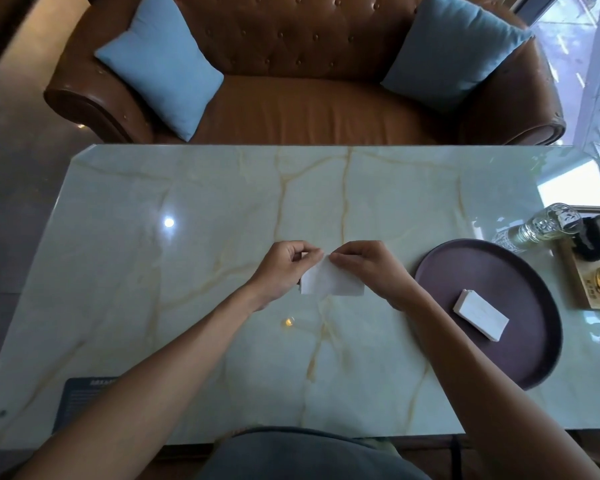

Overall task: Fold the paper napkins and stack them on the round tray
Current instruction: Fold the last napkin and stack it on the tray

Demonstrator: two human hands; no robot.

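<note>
A white paper napkin (329, 280) is held just above the middle of the marble table (187, 271). My left hand (284, 268) pinches its upper left edge and my right hand (371, 268) pinches its top near the same corner. The napkin hangs partly folded below my fingers. To the right lies a dark round tray (520, 271). On it rests a small stack of folded white napkins (480, 314), lying at a slant.
A glass bottle (544, 225) lies beyond the tray, beside a wooden stand with a black holder (598, 237) at the right edge. A dark card (80, 398) lies at the near left. A brown leather sofa (309, 109) with two blue cushions stands behind the table.
</note>
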